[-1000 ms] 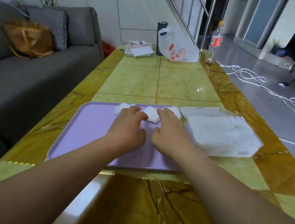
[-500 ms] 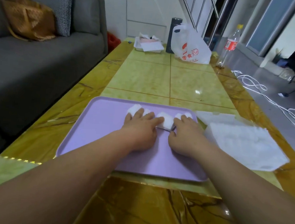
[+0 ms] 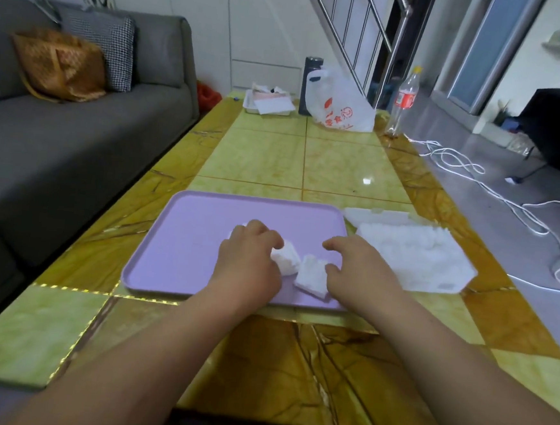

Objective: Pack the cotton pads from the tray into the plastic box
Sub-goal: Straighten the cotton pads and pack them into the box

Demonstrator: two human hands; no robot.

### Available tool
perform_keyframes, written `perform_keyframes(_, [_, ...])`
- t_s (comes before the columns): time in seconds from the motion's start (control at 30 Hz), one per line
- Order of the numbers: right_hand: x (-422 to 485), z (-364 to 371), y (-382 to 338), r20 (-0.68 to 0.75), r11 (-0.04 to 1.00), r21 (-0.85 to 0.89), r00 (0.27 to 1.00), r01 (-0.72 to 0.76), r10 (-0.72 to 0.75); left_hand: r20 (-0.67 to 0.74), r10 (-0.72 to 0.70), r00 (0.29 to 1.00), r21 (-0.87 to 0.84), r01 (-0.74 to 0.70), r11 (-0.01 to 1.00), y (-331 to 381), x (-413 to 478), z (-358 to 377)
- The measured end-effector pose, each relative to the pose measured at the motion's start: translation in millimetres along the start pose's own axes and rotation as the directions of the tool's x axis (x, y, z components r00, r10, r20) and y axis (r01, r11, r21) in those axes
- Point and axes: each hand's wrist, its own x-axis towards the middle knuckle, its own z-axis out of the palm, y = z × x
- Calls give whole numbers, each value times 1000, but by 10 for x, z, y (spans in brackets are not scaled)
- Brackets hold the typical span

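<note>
Two bare hands down over a lilac rectangular plastic tray (image 3: 186, 238), backs up. Fingers of the left hand (image 3: 251, 267) curled close together over a loose stack of white square cotton pads (image 3: 286, 261), clamping it from above, with a bit more white peeking out past the knuckles on the far side. Way looser on the right hand (image 3: 359, 272): fingers bent and hanging above the tray, thumb spread well apart from them, just the thumb tip touching the right edge of a second stack of pads (image 3: 312, 277).

Both stacks sitting on the tray, right of its middle and toward the near edge, touching each other. Kinda fanned and messy, not squared up. Plain white, soft and matte.

Just right of the tray, on the same yellow-green and amber marble-look table (image 3: 309, 161): a translucent white plastic box (image 3: 440, 282), lid lying open at its far side, filled with white pads up to the rim.

Writing-wise, not much luck. At the far end, a white plastic carrier bag (image 3: 340, 113) with red printed characters and a round red logo, too blurry to read. Next to it, a clear plastic bottle with a yellow cap and red label (image 3: 405, 98), text too small as well. Behind the bag, a dark cylindrical flask (image 3: 310, 84), and along the left a grey fabric sofa (image 3: 76, 149).
</note>
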Motion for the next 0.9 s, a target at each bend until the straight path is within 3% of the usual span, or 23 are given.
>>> perform_keyframes(0.1, [28,55,49,75,999,-33,997,23,-21,25,17,1000,-75,-15,997,106,-100,50])
perform_keyframes(0.27, [182,96,25,156,997,-32,986,70,-64,151,4,989,82,-17,996,202,-25,200])
perform_keyframes(0.4, [219,5,104,227,983,174,974,-53,13,268,-7,963,-118,40,992,186,64,208])
perform_keyframes(0.53, [182,-16,136,177,915,392,984,-98,30,215,-18,976,-459,117,880,140,97,184])
perform_keyframes(0.6, [176,-11,157,126,835,535,989,-128,71,218,-56,974,-615,182,767,135,118,156])
perform_keyframes(0.67, [180,-9,149,157,668,724,984,-170,81,296,-77,952,-698,270,663,139,108,104])
perform_keyframes(0.77, [178,7,115,236,450,865,971,-222,25,381,-28,924,-730,320,605,152,88,84])
perform_keyframes(0.9, [199,20,51,233,436,874,972,-216,14,382,-117,917,-734,377,565,122,103,90])
